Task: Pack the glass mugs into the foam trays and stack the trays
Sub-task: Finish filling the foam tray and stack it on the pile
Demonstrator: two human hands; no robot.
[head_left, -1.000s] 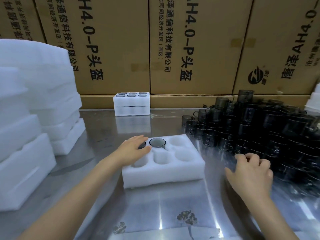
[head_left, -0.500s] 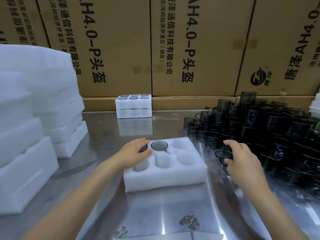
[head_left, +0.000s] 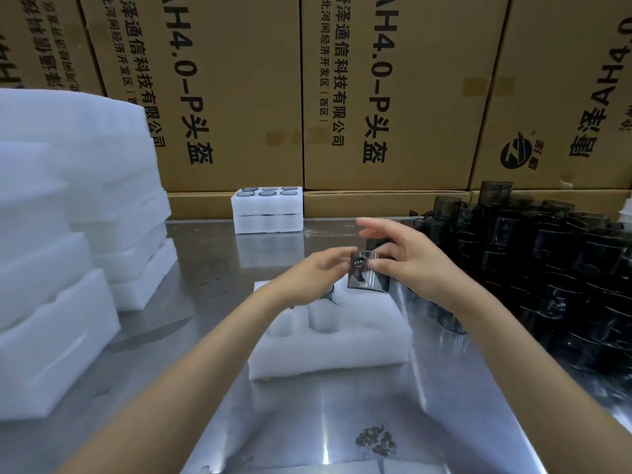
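Smoky glass fills the middle of the head view: we hold one dark mug [head_left: 367,273] above the far right corner of the foam tray [head_left: 328,340] in front of us. Our right hand [head_left: 410,258] holds it from the right, thumb and lower fingers against its side, while the upper fingers are spread straight and touch nothing. Our left hand [head_left: 314,273] meets the mug from the left, its fingertips pinching the near edge; motion blur hides exactly how they lie. The tray sits on the steel table [head_left: 307,422], with several round pockets showing bare foam and the rim of another mug [head_left: 329,291] just visible under our left hand. Far off, against the cardboard cartons [head_left: 239,97], two filled trays [head_left: 267,210] stand stacked. To the left rises a pile of spare foam trays [head_left: 68,217]. On the right the heap of loose mugs [head_left: 547,261] crowds the table.
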